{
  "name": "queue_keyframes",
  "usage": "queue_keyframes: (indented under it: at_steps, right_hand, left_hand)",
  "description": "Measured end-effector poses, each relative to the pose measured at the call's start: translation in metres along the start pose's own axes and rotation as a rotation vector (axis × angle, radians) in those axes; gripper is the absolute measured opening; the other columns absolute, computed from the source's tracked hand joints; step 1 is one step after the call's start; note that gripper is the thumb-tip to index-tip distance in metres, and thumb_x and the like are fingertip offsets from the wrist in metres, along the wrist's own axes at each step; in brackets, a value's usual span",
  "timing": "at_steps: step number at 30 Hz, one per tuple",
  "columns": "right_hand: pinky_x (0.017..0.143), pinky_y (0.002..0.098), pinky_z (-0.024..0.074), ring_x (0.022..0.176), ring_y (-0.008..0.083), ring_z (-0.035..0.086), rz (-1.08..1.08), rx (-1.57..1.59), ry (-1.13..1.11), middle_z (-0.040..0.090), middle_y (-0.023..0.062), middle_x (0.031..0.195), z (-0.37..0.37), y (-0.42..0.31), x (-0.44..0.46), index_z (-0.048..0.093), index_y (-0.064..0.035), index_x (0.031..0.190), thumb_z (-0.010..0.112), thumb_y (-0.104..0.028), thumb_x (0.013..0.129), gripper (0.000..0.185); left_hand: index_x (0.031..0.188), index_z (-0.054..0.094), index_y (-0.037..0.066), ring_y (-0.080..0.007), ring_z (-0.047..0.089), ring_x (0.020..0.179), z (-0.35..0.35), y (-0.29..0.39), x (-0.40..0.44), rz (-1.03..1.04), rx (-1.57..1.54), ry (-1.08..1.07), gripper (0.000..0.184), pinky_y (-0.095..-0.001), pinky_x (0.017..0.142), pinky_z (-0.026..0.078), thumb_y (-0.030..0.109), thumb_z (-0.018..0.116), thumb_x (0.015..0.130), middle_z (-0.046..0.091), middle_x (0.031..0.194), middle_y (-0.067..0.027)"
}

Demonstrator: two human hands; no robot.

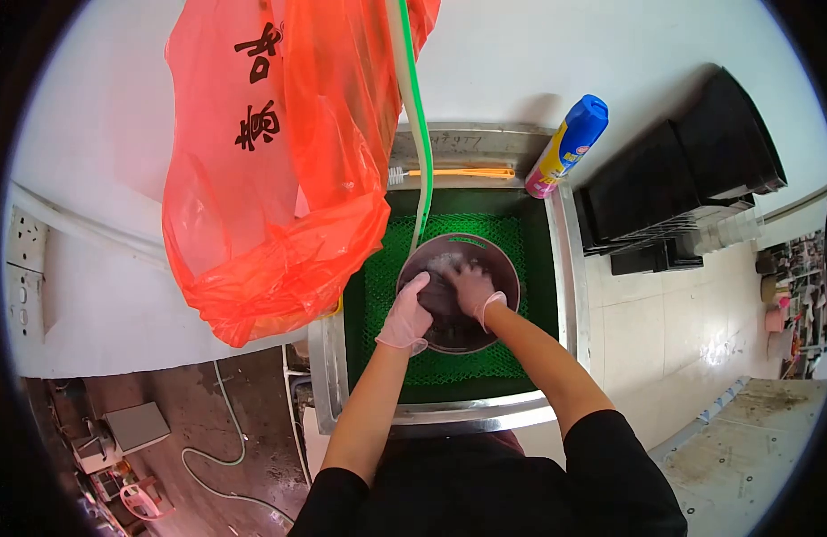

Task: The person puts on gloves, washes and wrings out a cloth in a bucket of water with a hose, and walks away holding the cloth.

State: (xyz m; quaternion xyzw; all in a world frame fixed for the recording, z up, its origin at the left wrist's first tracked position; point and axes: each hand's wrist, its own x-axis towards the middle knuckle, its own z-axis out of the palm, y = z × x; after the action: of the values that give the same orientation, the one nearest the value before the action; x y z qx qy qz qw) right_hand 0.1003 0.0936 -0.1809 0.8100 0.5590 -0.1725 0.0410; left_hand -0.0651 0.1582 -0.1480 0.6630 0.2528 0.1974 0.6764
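A round brownish basin (506,277) with cut-out handles stands on green mesh matting in the sink, with water and some foam in it. My left hand (408,315), in a thin clear glove, is at the basin's left side. Its thumb points up and its fingers are curled at a dark thing (438,294) inside, whose kind I cannot make out. My right hand (473,288), gloved too, reaches into the basin with fingers spread over the dark thing and the wet inner surface. A green-and-white hose (421,134) hangs down to the basin's back left rim.
The metal sink (570,286) is lined with green mesh (386,304). On its back ledge lies an orange-handled brush (467,173); a blue-capped spray can (567,148) stands at the back right corner. A red plastic bag (279,179) hangs at left. Black containers (682,161) are at right.
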Motion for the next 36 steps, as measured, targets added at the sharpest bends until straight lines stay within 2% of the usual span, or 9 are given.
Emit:
queue_keyframes:
  at_steps: [1,4,8,12,20,25,29,32,36]
  right_hand:
    - [0.084,0.0470,0.0513,0.104,0.0329,0.062,-0.159,-0.082,-0.048,0.056,0.0132,0.127,0.006,0.000,-0.007,0.051,-0.0079,0.127,0.048,-0.016,0.090,0.038]
    - [0.085,0.0457,0.0516,0.106,0.0317,0.062,-0.353,-0.051,-0.136,0.059,0.0138,0.123,0.041,0.013,-0.008,0.051,-0.0100,0.129,0.047,-0.016,0.090,0.040]
    - [0.086,0.0433,0.0506,0.100,0.0358,0.064,-0.222,0.403,-0.232,0.064,0.0196,0.111,0.021,0.002,0.005,0.056,-0.0117,0.125,0.050,-0.015,0.088,0.037]
    - [0.081,0.0430,0.0512,0.091,0.0374,0.065,-0.072,0.933,-0.106,0.066,0.0233,0.093,-0.095,-0.039,-0.055,0.063,-0.0101,0.111,0.051,-0.021,0.091,0.026]
    - [0.069,0.0461,0.0518,0.073,0.0388,0.064,-0.103,0.662,0.360,0.067,0.0179,0.080,-0.104,-0.053,-0.054,0.063,-0.0111,0.101,0.051,-0.032,0.092,0.025]
    - [0.076,0.0474,0.0512,0.083,0.0360,0.065,-0.036,0.400,0.138,0.067,0.0183,0.089,-0.055,-0.007,-0.003,0.063,-0.0137,0.104,0.053,-0.033,0.092,0.025]
    - [0.084,0.0459,0.0503,0.094,0.0329,0.065,-0.115,0.236,0.182,0.066,0.0191,0.101,-0.011,0.014,0.007,0.062,-0.0176,0.114,0.053,-0.031,0.091,0.029]
    - [0.089,0.0436,0.0493,0.101,0.0309,0.064,-0.183,0.077,0.300,0.065,0.0189,0.108,0.014,0.012,-0.011,0.061,-0.0193,0.121,0.053,-0.029,0.090,0.034]
    - [0.086,0.0392,0.0511,0.100,0.0300,0.065,-0.300,-0.047,-0.286,0.066,0.0201,0.104,0.029,0.014,-0.006,0.060,-0.0127,0.123,0.055,-0.023,0.086,0.038]
  left_hand:
    - [0.126,0.051,0.003,-0.0291,0.056,0.115,0.001,-0.005,0.001,0.002,0.003,0.000,0.039,-0.0442,0.102,0.041,0.017,0.054,0.090,0.058,0.125,-0.0141]
    - [0.126,0.051,0.002,-0.0288,0.056,0.114,0.019,-0.004,0.010,-0.451,-1.183,0.248,0.040,-0.0403,0.100,0.043,0.020,0.055,0.090,0.059,0.123,-0.0146]
    - [0.116,0.058,0.003,-0.0239,0.059,0.107,0.029,0.027,-0.009,-0.379,-0.468,0.293,0.034,-0.0365,0.099,0.043,0.028,0.053,0.093,0.063,0.115,-0.0132]
    - [0.115,0.058,0.004,-0.0253,0.059,0.107,0.022,0.059,0.015,-0.874,-1.193,0.322,0.036,-0.0360,0.099,0.043,0.033,0.047,0.096,0.063,0.115,-0.0138]
    - [0.126,0.051,0.006,-0.0266,0.054,0.115,0.026,-0.005,0.027,-0.397,-1.025,0.134,0.043,-0.0452,0.099,0.042,0.036,0.048,0.095,0.056,0.127,-0.0121]
    - [0.125,0.052,0.006,-0.0250,0.053,0.116,0.025,0.036,0.009,-0.447,-1.304,0.010,0.037,-0.0445,0.101,0.041,0.028,0.044,0.097,0.057,0.126,-0.0109]
    - [0.125,0.050,0.004,-0.0250,0.052,0.118,0.010,0.033,0.003,-0.543,-1.086,0.283,0.036,-0.0396,0.103,0.040,0.024,0.042,0.096,0.057,0.126,-0.0119]
    - [0.126,0.049,0.002,-0.0253,0.053,0.117,0.003,-0.004,0.004,-0.217,-0.703,0.113,0.039,-0.0390,0.104,0.040,0.025,0.047,0.094,0.057,0.125,-0.0127]
    - [0.123,0.051,-0.003,-0.0297,0.055,0.114,0.012,-0.048,-0.010,-0.111,0.320,0.154,0.045,-0.0351,0.102,0.041,-0.005,0.056,0.079,0.057,0.123,-0.0156]
